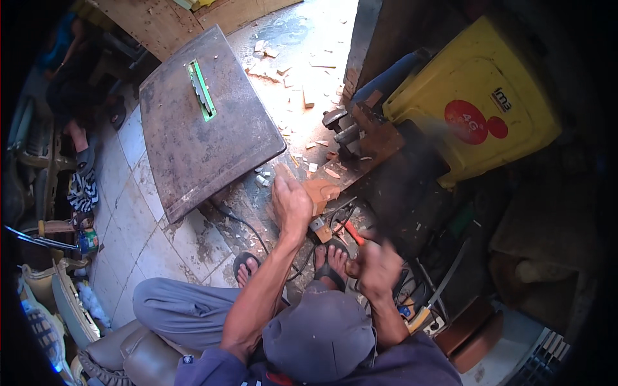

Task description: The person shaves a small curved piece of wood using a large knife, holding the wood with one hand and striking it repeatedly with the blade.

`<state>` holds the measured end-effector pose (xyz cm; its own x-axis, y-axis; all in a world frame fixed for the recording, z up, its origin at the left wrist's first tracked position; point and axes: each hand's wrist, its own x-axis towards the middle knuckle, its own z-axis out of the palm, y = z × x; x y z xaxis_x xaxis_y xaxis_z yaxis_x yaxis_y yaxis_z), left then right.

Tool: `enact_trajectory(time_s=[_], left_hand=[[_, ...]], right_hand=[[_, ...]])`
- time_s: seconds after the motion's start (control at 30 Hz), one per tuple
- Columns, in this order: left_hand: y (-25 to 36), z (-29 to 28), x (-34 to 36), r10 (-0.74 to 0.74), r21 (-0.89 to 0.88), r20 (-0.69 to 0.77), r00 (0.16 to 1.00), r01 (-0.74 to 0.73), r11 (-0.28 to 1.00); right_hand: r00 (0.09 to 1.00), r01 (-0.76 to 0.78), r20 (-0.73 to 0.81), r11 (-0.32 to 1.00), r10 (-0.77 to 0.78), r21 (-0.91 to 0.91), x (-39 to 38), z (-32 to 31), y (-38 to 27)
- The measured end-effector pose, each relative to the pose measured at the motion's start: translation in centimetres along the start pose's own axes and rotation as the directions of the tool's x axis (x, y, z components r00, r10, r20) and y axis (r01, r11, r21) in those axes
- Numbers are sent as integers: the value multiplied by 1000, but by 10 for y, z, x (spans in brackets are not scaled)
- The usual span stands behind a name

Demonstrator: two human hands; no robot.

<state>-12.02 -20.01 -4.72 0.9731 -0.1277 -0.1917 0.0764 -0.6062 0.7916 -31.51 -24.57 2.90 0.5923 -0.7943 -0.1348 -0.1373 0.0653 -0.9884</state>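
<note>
My left hand (291, 202) is closed around a reddish-brown piece of wood (322, 194) low in front of me, its fingers pointing away. Close by the wood's near end is a short block with a metal part (320, 228). My right hand (378, 267) is smeared by motion, its fingers curled in a fist to the right of my foot. A dark blurred shape (407, 183) spreads above that fist; whether it belongs to a held tool cannot be made out. Between the two hands lies an orange-red handle (353, 232).
A table saw top (193, 138) with a green-edged blade slot stands at left. Metal clamp parts (344, 128) sit on a wooden board beyond my hands. A yellow plastic chair (496, 109) is at right, a long blade with yellow handle (420, 318) nearer. Cables and wood chips litter the floor.
</note>
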Motion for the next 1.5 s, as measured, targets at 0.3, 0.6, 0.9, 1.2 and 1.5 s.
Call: enact_trajectory(time_s=[0.3,0.6,0.9,1.2,1.5], left_hand=[[13,-4,1,-120,38,132,984,115,993],[9,20,-3,16,69,-17,1000,-15,998],[12,20,-14,-6,79,6,1000,6,997],[15,3,8,-32,73,43,999,29,997],[32,12,1,-19,84,115,993,10,996]], right_hand=[[977,180,186,879,-106,-442,17,9,52],[920,382,158,735,-358,-560,21,12,106],[801,557,232,543,-552,-629,24,0,110],[992,61,128,937,-17,-345,21,14,15],[953,-38,253,898,165,-439,33,9,81]])
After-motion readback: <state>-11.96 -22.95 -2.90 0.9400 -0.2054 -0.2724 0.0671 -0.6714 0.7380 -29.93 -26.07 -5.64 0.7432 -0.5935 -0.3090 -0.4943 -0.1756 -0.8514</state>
